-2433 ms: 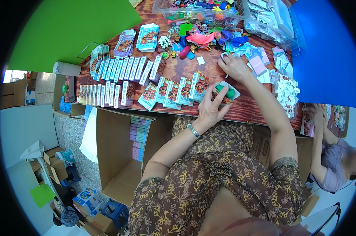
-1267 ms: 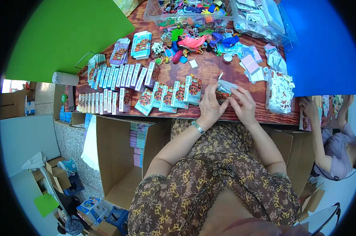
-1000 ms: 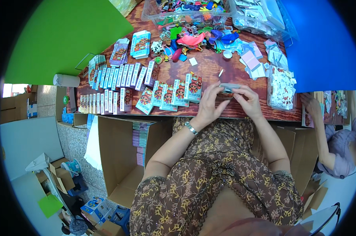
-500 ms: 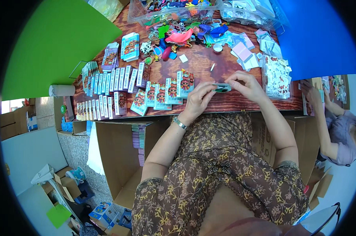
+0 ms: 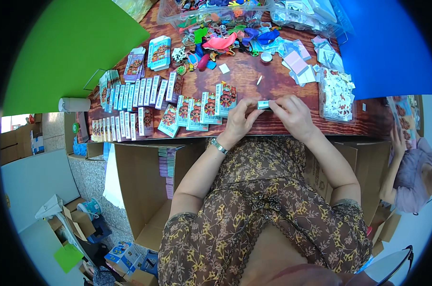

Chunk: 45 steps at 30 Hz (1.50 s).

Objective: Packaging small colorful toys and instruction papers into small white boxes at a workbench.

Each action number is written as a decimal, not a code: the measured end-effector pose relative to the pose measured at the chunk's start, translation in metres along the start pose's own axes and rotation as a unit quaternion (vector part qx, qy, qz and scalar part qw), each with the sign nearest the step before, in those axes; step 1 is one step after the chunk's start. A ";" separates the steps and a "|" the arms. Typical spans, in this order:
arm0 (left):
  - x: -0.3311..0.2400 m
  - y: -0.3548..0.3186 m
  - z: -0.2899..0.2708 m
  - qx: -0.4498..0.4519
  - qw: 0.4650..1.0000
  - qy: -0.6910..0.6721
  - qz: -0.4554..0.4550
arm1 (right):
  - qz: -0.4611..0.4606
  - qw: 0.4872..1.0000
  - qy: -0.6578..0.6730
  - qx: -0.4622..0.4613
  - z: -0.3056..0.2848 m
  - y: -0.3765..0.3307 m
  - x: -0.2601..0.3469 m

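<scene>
Between my two hands, just above the table's near edge, is a small printed cardboard box (image 5: 263, 104) with its narrow white and teal end facing up. My left hand (image 5: 241, 119) grips it from the left, thumb and fingers closed round its side. Fingers of my right hand (image 5: 293, 117) press together at the right end of that same box, hiding part of it. To the left of my left hand, several teal boxes with cartoon figures (image 5: 208, 109) lean in an overlapping row.
Rows of upright boxes (image 5: 143, 93) and flat cartons (image 5: 159, 53) fill the table's left. Behind are colourful small toys (image 5: 220, 42) and clear bins (image 5: 216, 16). Loose cards (image 5: 296, 63), a small white cup (image 5: 266, 57) and a sticker tray (image 5: 336, 93) lie right. Another person (image 5: 416, 162) works far right.
The box's upper end stood open with a dark inside showing; now its white end flap lies closed. My right hand has come down and left onto it. The other person's hands have shifted.
</scene>
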<state>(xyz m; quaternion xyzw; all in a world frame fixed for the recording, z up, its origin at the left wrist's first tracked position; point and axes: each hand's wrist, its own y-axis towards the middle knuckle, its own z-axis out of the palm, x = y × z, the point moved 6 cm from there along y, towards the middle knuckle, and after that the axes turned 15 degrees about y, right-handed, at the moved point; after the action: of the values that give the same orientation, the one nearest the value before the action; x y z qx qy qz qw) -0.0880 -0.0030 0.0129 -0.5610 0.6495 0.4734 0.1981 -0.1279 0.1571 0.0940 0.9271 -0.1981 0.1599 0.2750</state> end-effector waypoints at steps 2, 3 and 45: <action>-0.006 0.004 -0.003 -0.013 1.000 0.016 0.016 | -0.035 0.998 -0.046 0.000 0.001 0.002 0.011; -0.010 0.006 -0.005 -0.027 0.999 0.032 0.033 | -0.035 0.998 -0.046 0.000 0.001 0.001 0.012; -0.027 0.009 -0.002 -0.070 0.973 0.147 0.164 | 0.086 0.978 0.163 -0.093 0.019 -0.039 -0.027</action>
<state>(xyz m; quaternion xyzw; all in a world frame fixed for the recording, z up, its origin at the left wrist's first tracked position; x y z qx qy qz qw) -0.0878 0.0090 0.0384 -0.5232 0.7196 0.4562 -0.0197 -0.1296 0.1838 0.0504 0.8383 -0.2441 0.3125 0.3742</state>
